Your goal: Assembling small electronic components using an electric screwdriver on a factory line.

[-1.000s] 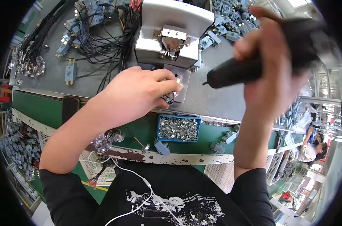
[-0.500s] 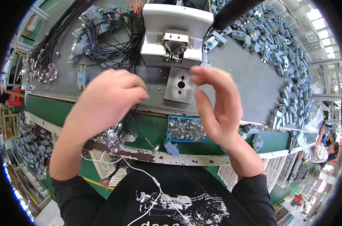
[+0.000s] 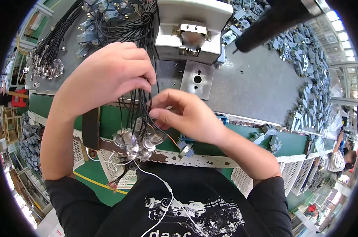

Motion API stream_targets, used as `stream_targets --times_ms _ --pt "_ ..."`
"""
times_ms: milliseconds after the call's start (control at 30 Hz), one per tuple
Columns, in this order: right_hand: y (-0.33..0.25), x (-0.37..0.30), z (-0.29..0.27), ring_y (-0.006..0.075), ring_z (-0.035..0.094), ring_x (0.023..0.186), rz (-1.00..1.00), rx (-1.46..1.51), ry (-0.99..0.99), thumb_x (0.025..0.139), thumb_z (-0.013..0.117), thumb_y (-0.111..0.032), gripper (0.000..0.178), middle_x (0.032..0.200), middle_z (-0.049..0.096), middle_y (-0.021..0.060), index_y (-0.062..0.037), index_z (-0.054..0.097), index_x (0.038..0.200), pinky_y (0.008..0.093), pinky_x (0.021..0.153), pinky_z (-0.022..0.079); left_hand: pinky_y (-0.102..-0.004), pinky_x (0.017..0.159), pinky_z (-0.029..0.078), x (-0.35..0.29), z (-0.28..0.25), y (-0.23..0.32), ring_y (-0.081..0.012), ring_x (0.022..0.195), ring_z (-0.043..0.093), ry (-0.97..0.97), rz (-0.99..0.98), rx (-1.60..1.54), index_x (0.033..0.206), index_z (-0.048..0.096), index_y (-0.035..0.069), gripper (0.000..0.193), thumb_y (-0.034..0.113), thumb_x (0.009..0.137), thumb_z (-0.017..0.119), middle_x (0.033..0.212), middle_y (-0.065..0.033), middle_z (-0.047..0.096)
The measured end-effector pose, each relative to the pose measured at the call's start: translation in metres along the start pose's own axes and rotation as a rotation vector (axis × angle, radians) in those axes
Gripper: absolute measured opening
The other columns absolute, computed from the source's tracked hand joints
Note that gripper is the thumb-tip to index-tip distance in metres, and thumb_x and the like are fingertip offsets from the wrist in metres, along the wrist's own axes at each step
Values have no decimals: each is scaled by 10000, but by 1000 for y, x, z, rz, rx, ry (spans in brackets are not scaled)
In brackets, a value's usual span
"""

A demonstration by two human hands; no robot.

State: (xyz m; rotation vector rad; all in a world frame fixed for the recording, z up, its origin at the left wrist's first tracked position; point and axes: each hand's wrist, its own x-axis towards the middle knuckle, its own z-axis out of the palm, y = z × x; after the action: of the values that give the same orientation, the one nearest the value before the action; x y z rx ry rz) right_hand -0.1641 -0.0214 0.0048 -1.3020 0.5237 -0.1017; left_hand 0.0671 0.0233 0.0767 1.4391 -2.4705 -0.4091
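Observation:
A bundle of thin black cables (image 3: 141, 103) hangs over the table's near edge. Several shiny round silver-and-clear end pieces (image 3: 135, 140) dangle at its lower end. My left hand (image 3: 112, 73) is closed over the upper part of this bundle, its thumb and fingertips pinched around cables. From the right, my right hand (image 3: 187, 114) reaches in with curled fingers, its thumb and index at a black cable on the bundle's side. One separate cable with an orange stretch runs down to a round metal piece (image 3: 184, 150). My hands partly hide the cables.
A white-and-metal press (image 3: 193, 31) stands ahead, with a holed steel plate (image 3: 202, 89) before it. Grey plug-like housings (image 3: 305, 67) pile up at the right. More cables with round ends (image 3: 48, 65) lie left. A dark phone-like slab (image 3: 91, 128) is at the near edge.
Both hands have come to the hanging black cables, the right one moving left and down. They were apart with no cable visibly held. The view has shifted slightly.

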Motion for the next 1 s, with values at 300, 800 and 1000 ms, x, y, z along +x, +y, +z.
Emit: stream_targets --times_ms 300,800,1000 --pt "19 8 1 38 621 804 -6 -231 128 989 691 -79 113 899 694 17 -9 624 1048 232 702 519 -420 916 484 -5 24 12 -306 1031 631 45 -70 18 984 644 90 236 138 798 780 1064 -72 644" --pt "20 -12 2 70 642 850 -77 -192 177 1030 598 -58 127 942 663 26 -20 543 1137 266 749 532 -377 819 447 -36 22 32 -246 914 573 -208 -128 230 870 652 96 186 9 711 692 990 -28 608" --pt "16 -14 -8 83 616 879 20 -208 117 1071 530 -83 127 967 656 42 -15 535 1179 262 784 514 -374 813 455 -25 41 45 -229 861 587 -127 -144 235 1068 733 133 326 94 745 713 842 -27 580"
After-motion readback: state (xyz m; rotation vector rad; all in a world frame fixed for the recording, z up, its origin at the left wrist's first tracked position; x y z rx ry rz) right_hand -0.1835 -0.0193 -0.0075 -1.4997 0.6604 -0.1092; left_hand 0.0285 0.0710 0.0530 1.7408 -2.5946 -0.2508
